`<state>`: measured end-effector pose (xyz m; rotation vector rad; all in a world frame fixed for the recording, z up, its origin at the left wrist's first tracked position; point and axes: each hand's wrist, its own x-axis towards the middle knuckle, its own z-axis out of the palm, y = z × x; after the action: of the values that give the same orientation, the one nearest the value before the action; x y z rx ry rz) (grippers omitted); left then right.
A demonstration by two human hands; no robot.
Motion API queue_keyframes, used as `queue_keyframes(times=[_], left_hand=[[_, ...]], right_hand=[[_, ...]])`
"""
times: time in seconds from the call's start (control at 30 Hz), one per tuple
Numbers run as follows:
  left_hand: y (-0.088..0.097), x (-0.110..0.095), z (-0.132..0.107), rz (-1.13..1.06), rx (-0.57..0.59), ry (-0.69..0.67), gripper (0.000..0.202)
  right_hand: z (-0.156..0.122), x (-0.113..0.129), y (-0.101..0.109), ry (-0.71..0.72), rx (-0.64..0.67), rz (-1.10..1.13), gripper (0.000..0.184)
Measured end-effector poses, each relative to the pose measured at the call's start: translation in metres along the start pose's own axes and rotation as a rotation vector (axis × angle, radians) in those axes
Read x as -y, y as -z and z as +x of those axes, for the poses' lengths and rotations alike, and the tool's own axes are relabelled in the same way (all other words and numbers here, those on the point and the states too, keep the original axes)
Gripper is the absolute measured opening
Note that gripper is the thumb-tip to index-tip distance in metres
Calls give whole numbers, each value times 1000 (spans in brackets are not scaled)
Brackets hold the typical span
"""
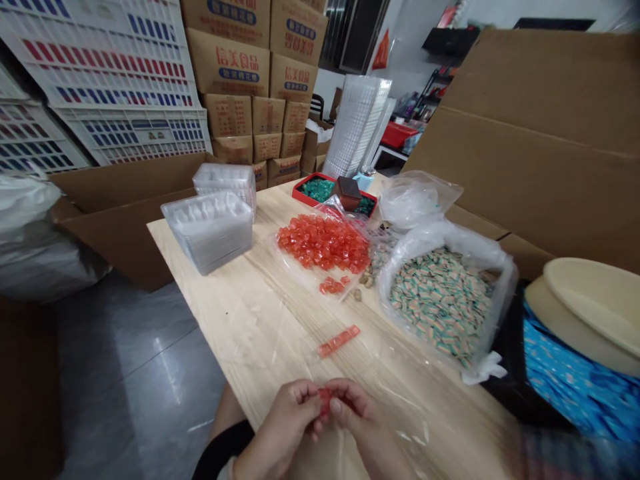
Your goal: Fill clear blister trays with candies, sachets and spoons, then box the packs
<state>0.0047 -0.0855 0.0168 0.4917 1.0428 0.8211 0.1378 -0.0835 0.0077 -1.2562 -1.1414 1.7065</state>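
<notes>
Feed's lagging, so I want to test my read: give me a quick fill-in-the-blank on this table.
1. The left hand and right hand pinch one ___ candy together.
2. The green-and-white candies sit in a clear ___.
3. The clear plastic boxes stand ___ of the red candy pile.
Missing: red; bag; left.

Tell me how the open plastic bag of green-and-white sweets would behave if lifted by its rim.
The plastic bag looks like thin crumpled film, so it would probably sag, not hold shape. It holds many small sweets, so it is likely heavy for such film. Its mouth stands open; tilting may spill them.
</notes>
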Motion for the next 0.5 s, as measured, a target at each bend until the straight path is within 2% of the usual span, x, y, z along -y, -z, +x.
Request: queue_keyframes(times=[0.1, 0.17, 0.3, 0.37, 0.43, 0.5], left_hand=[[1, -8, -6, -72, 120, 41, 23], [1, -10, -8, -97, 132, 51, 23], [-1, -11, -9, -136, 4, -37, 34], [-5, -11, -7, -106, -36, -114, 32], [-8, -10, -5, -34, -62, -198, 21], [-9, -8, -2, 64, -87, -280, 12]], right_hand=[[1, 14, 2, -38, -5, -40, 24], [-1, 21, 1, 42, -50, -142, 20], [-9, 23, -5, 371, -62, -520, 12], [-12, 20, -10, 479, -66, -667, 11], [-12, 18, -15, 511, -110, -740, 10], [-10, 18, -19, 484, -132, -749, 11]])
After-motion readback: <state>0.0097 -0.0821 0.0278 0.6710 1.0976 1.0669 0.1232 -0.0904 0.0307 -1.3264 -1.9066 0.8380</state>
